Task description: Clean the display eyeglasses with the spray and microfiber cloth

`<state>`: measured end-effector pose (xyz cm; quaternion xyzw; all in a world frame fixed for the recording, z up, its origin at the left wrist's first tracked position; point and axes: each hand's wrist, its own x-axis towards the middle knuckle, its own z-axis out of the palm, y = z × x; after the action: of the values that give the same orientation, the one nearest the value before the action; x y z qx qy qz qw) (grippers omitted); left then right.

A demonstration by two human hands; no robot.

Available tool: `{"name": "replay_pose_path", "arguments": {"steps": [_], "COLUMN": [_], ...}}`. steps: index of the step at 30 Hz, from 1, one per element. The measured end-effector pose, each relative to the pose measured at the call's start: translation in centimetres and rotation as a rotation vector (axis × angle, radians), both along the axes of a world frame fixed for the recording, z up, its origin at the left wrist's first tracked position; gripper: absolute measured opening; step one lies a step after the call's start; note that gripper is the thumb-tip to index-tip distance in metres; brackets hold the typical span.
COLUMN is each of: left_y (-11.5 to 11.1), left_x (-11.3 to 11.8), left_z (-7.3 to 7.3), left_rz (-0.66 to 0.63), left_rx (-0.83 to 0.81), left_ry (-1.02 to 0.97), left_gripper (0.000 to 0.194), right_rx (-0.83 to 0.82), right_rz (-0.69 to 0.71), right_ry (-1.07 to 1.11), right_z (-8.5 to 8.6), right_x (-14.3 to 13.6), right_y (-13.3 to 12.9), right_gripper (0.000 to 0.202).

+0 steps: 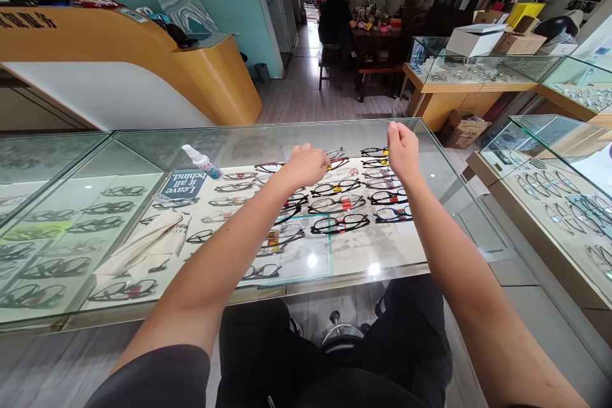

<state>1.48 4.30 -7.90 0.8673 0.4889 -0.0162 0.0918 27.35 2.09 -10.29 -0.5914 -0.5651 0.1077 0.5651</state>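
Over the glass display case (pixel 268 131), my left hand (pixel 308 164) is curled with its fingers bent down above the rows of eyeglasses (pixel 340 224). Whatever those fingers grip is hidden, though a pale frame (pixel 336 153) shows just beyond them. Farther right, my right hand (pixel 403 150) is closed in a fist near the case's far edge, thumb on top. A thin, see-through item (pixel 398 108) rises above that fist, too faint to identify. A white spray bottle (pixel 203 162) lies tilted by a dark printed card (pixel 184 185), left of my left hand.
A cream cloth (pixel 148 242) lies on the left part of the case. More glass cases (pixel 549 140) with eyeglasses stand at the right, with boxes (pixel 475 40) on one. A person (pixel 335 16) in black sits at a far table. An orange counter (pixel 210 70) is behind, left.
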Motion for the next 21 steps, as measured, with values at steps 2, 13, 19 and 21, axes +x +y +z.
{"name": "replay_pose_path", "arguments": {"steps": [2, 13, 19, 21], "left_y": [0.3, 0.0, -0.9, -1.8], "left_x": [-0.1, -0.4, -1.6, -1.8], "left_z": [-0.4, 0.3, 4.3, 6.0], "left_rz": [-0.009, -0.010, -0.002, 0.035], "left_rx": [-0.022, -0.016, 0.024, 0.044], "left_ry": [0.002, -0.066, -0.268, -0.441], "left_gripper": [0.044, 0.039, 0.041, 0.039], "right_rx": [-0.009, -0.020, -0.032, -0.042], "right_rz": [0.001, 0.012, 0.022, 0.048], "right_ry": [-0.001, 0.005, 0.005, 0.014], "right_z": [0.0, 0.2, 0.2, 0.4], "right_x": [0.0, -0.3, -0.4, -0.8], "right_y": [0.0, -0.3, -0.5, -0.9], "right_gripper": [0.057, 0.053, 0.054, 0.053]}}
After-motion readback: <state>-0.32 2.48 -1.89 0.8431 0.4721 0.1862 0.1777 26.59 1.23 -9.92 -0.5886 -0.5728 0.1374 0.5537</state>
